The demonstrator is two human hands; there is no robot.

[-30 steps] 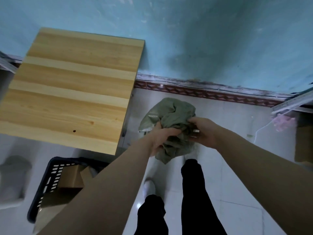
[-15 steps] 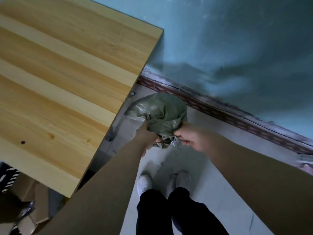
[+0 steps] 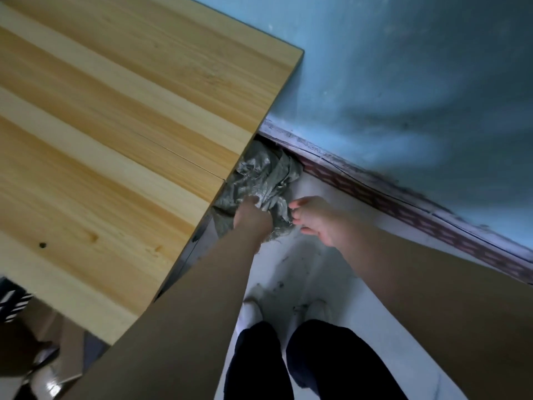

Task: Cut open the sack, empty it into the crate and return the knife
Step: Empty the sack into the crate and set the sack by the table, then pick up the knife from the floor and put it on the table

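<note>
Sack (image 3: pixel 261 176) is all scrunched up down in the corner where the bench (image 3: pixel 115 134) edge meets the wall (image 3: pixel 403 82). Left grip (image 3: pixel 252 217) clutches its near side, fingers dug into the fabric. Right grip (image 3: pixel 315 222) is loose and empty, just beside it.

Sack (image 3: pixel 259 180) between table (image 3: pixel 115 140) edge and wall (image 3: pixel 403 82) base, left hand (image 3: pixel 252 219) on it, right hand (image 3: pixel 314 220) just beside, right.
</note>
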